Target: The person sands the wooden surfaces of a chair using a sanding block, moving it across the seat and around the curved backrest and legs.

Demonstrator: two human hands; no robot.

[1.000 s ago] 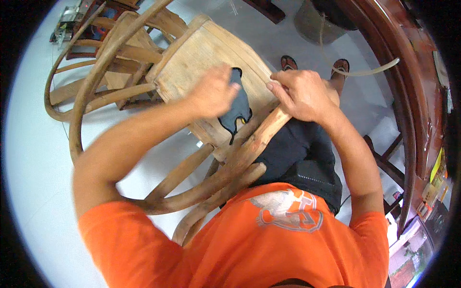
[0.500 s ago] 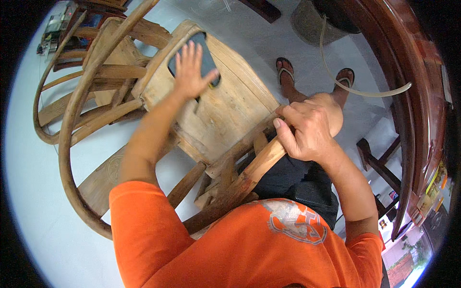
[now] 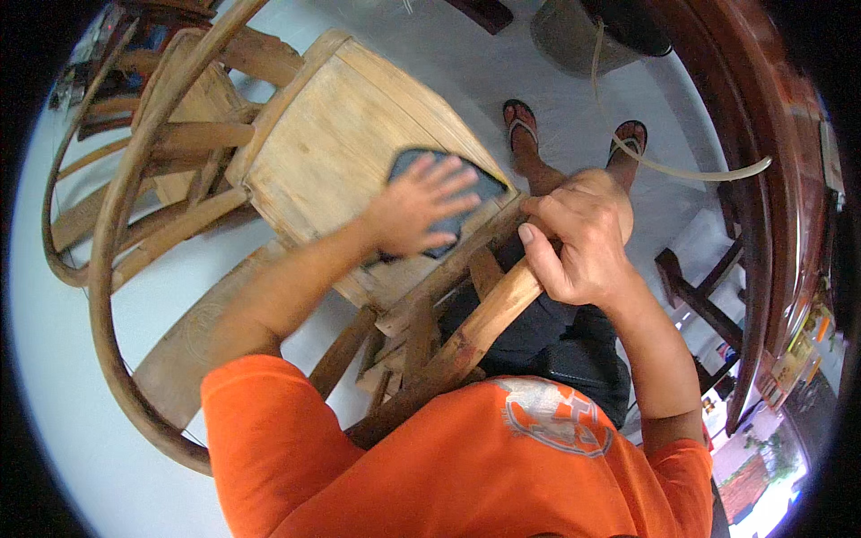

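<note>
A wooden chair (image 3: 323,134) with a pale, bare-looking seat and curved rails lies in front of me at a slant. My left hand (image 3: 417,211) rests flat, fingers spread, on a dark grey sheet-like pad (image 3: 487,184) against the seat, near its right-hand edge. The hand is a little blurred and covers part of the pad, whose exact kind I cannot make out. My right hand (image 3: 578,238) wraps round the end of the chair's armrest (image 3: 489,314), thumb along the near side.
A second wooden chair (image 3: 193,143) stands close behind at the left. Dark polished wooden furniture (image 3: 780,197) curves along the right side. A pale hose (image 3: 700,174) hangs near a grey bucket (image 3: 574,40). My sandalled feet (image 3: 520,125) are on the floor beyond the seat.
My left hand and the pad have slid across the seat from its far left part toward the right, nearer to me. My right hand keeps its grip on the armrest.
</note>
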